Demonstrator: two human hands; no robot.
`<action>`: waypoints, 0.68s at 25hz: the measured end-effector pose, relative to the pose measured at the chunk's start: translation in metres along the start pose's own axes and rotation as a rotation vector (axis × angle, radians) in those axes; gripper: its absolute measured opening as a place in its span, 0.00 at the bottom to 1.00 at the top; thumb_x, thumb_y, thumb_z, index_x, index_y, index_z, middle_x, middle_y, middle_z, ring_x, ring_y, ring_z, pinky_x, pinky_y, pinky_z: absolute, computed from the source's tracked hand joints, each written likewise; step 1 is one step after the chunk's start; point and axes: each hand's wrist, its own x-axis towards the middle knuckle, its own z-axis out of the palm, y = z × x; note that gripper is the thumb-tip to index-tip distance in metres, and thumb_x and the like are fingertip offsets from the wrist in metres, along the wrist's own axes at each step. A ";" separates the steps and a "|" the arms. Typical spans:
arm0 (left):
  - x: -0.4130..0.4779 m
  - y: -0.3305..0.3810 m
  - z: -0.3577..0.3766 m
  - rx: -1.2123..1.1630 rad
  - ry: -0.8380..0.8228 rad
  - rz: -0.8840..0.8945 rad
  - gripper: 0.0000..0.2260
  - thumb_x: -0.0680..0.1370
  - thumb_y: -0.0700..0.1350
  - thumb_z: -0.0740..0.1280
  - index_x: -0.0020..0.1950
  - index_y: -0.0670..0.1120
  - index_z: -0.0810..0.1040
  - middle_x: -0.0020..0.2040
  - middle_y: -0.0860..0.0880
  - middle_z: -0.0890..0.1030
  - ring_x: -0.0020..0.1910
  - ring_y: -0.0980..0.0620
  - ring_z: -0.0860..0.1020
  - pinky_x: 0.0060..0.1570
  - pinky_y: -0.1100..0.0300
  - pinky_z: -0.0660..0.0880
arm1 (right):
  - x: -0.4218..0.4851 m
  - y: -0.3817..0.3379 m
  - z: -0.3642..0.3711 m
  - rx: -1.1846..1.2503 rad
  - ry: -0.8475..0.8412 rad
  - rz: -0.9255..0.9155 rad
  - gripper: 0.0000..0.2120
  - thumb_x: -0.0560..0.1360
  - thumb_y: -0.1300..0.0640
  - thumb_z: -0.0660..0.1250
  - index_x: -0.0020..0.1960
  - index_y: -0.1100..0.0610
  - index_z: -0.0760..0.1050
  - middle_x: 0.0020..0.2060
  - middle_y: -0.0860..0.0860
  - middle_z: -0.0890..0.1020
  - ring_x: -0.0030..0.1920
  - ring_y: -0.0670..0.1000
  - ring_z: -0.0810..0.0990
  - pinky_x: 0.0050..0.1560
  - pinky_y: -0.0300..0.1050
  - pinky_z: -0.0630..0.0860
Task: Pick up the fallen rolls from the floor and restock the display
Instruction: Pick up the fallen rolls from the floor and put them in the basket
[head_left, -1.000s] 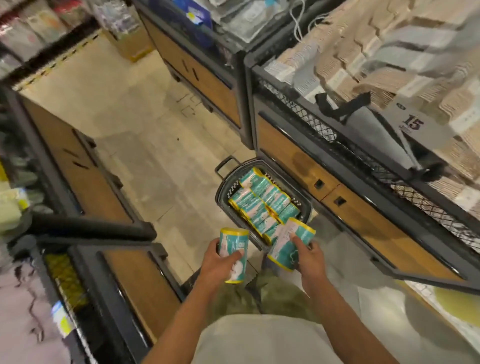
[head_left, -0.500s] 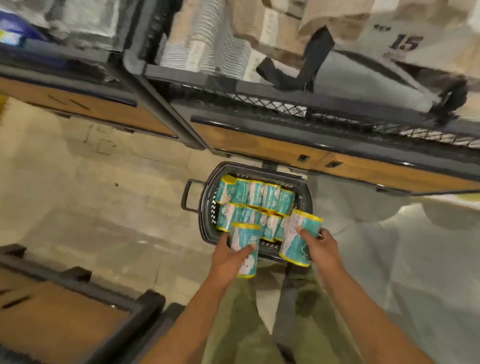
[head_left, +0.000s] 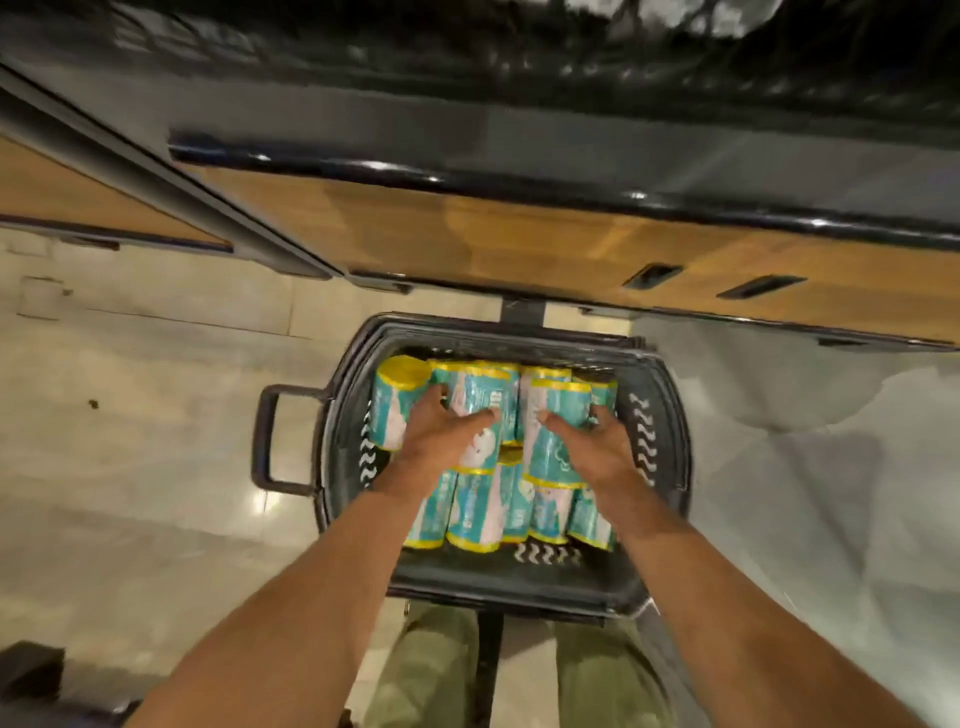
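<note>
Left hand (head_left: 441, 441) and right hand (head_left: 602, 452), each grip closed mid-body round a roll (head_left: 483, 395), probably light, squashy, film-slick.

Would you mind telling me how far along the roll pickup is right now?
Done: many teal, yellow-ended wrapped rolls already lie in the dark plastic basket. In hand: the left hand and right hand each grip one roll over the pile. Left: the restocking itself.

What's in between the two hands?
In the head view, two teal plastic-wrapped rolls with yellow ends lie side by side between the left hand and the right hand. Each hand grips one, over the black plastic basket.
</note>
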 end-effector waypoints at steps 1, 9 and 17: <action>0.014 -0.002 0.008 0.036 0.037 0.019 0.34 0.65 0.57 0.82 0.64 0.43 0.75 0.54 0.46 0.82 0.51 0.47 0.81 0.52 0.53 0.79 | 0.017 0.001 0.007 -0.026 0.025 0.004 0.39 0.59 0.33 0.80 0.62 0.54 0.78 0.45 0.48 0.86 0.45 0.52 0.86 0.52 0.52 0.84; 0.042 -0.027 0.042 0.270 0.147 0.201 0.36 0.63 0.68 0.75 0.64 0.49 0.74 0.55 0.51 0.77 0.52 0.50 0.79 0.52 0.49 0.80 | 0.045 0.035 0.034 0.000 0.048 -0.152 0.33 0.66 0.32 0.76 0.64 0.49 0.73 0.52 0.49 0.83 0.53 0.52 0.83 0.55 0.54 0.81; 0.039 -0.041 0.033 0.331 0.146 0.259 0.24 0.72 0.56 0.77 0.63 0.48 0.77 0.54 0.51 0.77 0.50 0.51 0.77 0.51 0.53 0.77 | 0.048 0.046 0.018 0.016 -0.083 -0.219 0.33 0.66 0.35 0.74 0.69 0.44 0.75 0.60 0.42 0.81 0.60 0.48 0.81 0.60 0.54 0.82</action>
